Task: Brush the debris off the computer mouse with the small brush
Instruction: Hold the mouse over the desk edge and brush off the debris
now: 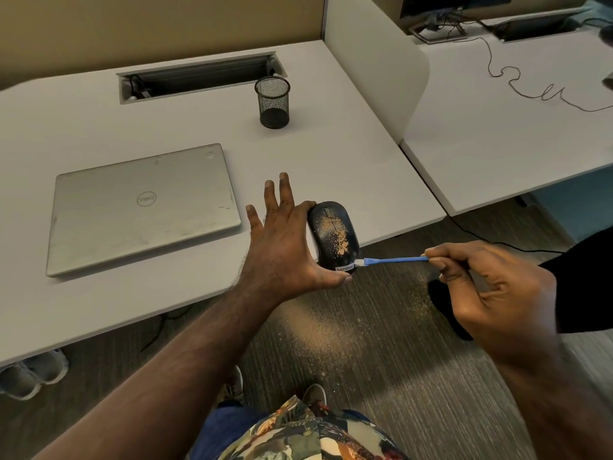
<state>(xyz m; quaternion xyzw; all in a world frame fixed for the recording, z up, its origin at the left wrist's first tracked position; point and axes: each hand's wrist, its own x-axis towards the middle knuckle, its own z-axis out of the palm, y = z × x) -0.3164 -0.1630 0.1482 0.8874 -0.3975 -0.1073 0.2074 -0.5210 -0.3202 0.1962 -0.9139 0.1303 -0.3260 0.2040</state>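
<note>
A black computer mouse (333,234) with brown powdery debris (336,232) on its top is held over the front edge of the white desk (315,154). My left hand (282,247) grips the mouse between index finger and thumb, the other fingers spread. My right hand (491,287) pinches the end of a small blue brush (394,260). The brush's white bristle tip touches the near right corner of the mouse, beside its label.
A closed silver laptop (142,207) lies on the desk to the left. A black mesh pen cup (272,101) stands behind the mouse. Brown debris is scattered on the carpet (335,330) below. A white divider (374,68) separates a second desk with cables at the right.
</note>
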